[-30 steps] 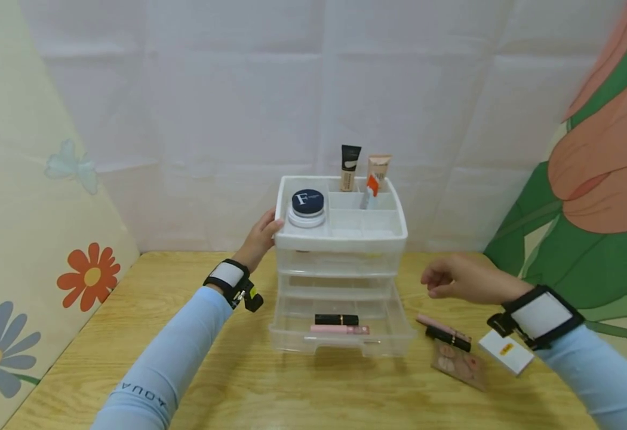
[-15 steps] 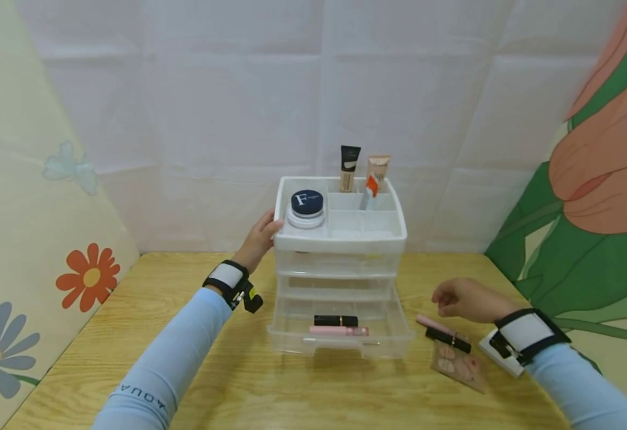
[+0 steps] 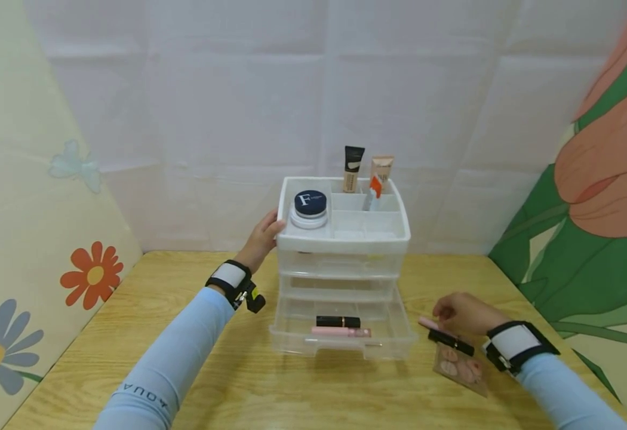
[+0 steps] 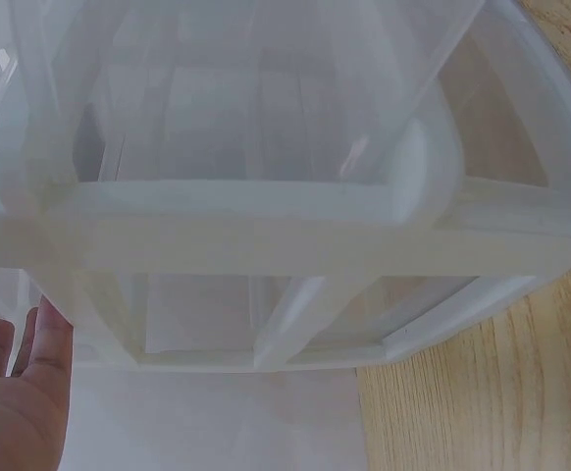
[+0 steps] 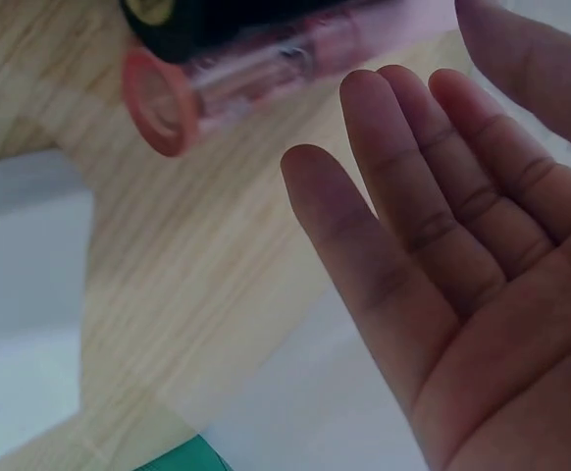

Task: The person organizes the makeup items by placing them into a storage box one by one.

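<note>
My left hand (image 3: 260,242) rests against the upper left side of a white drawer organizer (image 3: 340,245); in the left wrist view its fingers (image 4: 48,343) lie along the frame, fairly straight, tips partly hidden. Low over the table at the right, my right hand (image 3: 466,313) holds nothing, fingers loosely bent beside a pink lip gloss tube (image 5: 251,88). A black cosmetic tube (image 3: 450,343) lies alongside that gloss, over the corner of a makeup palette (image 3: 461,370). The organizer's bottom drawer (image 3: 340,346) is pulled out, with another black tube (image 3: 337,321) and pink tube (image 3: 340,331) inside.
On the organizer's top tray sit a navy-lidded powder case (image 3: 310,203), a black-capped tube (image 3: 353,170), a peach tube (image 3: 382,169) and an orange-tipped item (image 3: 374,188). A white box (image 5: 30,304) lies by my right hand. A white cloth (image 3: 227,119) hangs behind.
My right hand has moved down and slightly right, toward the pink lip gloss tube, and my forearm now covers the white box in the head view. My left hand stays on the organizer.
</note>
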